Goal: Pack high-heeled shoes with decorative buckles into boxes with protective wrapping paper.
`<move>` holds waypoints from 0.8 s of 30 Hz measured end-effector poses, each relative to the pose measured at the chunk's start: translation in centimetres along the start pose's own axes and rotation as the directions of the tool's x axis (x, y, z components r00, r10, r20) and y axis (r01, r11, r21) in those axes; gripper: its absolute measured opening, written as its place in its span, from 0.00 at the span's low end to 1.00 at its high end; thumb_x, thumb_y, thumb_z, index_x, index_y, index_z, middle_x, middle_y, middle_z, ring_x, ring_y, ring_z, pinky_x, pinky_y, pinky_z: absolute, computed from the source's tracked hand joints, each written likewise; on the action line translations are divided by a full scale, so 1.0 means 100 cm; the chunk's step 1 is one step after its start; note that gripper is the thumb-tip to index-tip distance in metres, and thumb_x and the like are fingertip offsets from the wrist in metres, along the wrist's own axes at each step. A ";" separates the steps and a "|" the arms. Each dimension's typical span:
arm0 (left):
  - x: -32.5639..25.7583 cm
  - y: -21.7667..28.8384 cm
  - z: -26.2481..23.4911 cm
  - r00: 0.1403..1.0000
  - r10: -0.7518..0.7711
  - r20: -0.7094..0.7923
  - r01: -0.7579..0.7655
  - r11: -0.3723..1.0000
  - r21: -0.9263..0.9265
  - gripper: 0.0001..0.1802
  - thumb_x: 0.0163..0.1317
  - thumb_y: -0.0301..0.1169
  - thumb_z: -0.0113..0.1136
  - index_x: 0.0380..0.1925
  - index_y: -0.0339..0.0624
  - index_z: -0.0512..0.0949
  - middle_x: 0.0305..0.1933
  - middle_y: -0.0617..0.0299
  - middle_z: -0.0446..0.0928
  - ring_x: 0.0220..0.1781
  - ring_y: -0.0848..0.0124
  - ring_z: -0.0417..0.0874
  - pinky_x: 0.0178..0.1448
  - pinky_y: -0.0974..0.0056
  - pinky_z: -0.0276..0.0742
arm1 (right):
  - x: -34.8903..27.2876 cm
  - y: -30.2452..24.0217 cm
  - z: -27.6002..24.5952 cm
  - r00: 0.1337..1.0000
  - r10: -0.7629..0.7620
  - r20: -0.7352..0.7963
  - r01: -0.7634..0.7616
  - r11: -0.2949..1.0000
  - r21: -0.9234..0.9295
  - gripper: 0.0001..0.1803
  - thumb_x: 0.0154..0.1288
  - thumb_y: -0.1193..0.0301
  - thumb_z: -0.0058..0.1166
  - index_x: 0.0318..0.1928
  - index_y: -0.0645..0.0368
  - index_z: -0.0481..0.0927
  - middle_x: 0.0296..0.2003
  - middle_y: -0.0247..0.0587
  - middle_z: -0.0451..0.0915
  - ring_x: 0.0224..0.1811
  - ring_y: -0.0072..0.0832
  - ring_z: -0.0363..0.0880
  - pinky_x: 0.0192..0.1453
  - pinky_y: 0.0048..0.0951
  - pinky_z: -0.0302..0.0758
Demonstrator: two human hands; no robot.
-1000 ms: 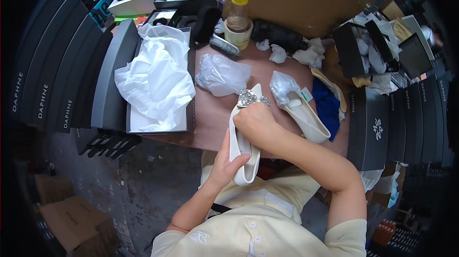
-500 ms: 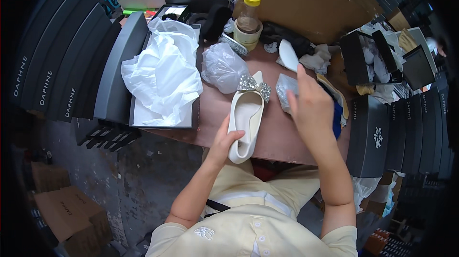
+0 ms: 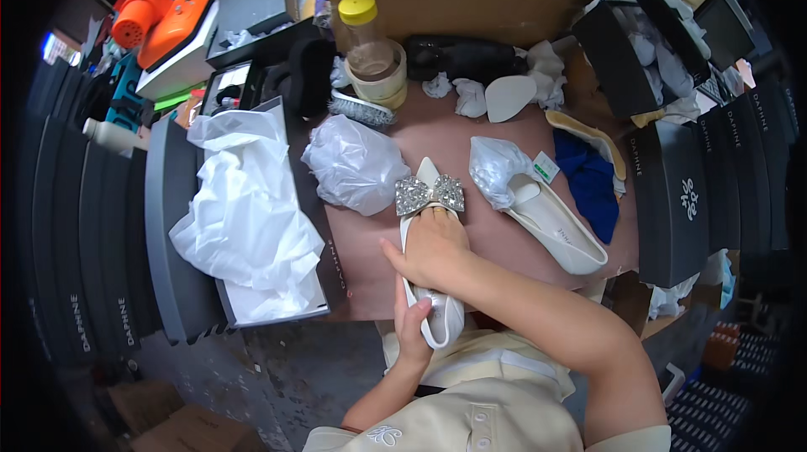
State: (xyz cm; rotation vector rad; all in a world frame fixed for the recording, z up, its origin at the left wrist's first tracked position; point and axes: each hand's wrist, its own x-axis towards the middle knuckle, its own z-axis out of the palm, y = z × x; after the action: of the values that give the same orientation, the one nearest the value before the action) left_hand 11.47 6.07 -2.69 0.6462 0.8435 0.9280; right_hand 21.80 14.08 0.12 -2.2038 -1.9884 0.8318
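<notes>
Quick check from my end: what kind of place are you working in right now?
Probably a shoe packing or stockroom bench: stacked dark shoe boxes, an open box with white tissue paper, and white pointed shoes on the worktable.

Open grey shoebox (image 3: 168,225) left, black boxes (image 3: 681,200) right, green tag (image 3: 545,168) between.

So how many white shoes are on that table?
2: the bow shoe held by the left hand and right hand, and the plain shoe to its right. More may be hidden in boxes.

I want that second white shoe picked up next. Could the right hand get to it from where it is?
Probably yes: the right hand rests on the bow shoe, and bare tabletop lies between it and the second white shoe.
</notes>
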 end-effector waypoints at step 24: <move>0.006 -0.023 0.011 0.977 0.104 -0.186 -0.134 0.978 -0.161 0.42 0.66 0.57 0.25 0.66 0.30 0.47 0.64 0.51 0.60 0.65 0.64 0.62 0.67 0.64 0.55 | -0.036 0.005 -0.022 0.962 -0.212 0.175 0.184 0.969 0.162 0.44 0.65 0.41 0.31 0.37 0.80 0.74 0.47 0.69 0.71 0.46 0.54 0.74 0.53 0.46 0.69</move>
State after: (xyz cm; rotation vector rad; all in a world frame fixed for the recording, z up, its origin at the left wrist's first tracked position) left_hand 13.55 5.39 -4.07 0.4721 0.8766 1.1674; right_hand 23.16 11.33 3.06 -1.8721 -2.1118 1.1553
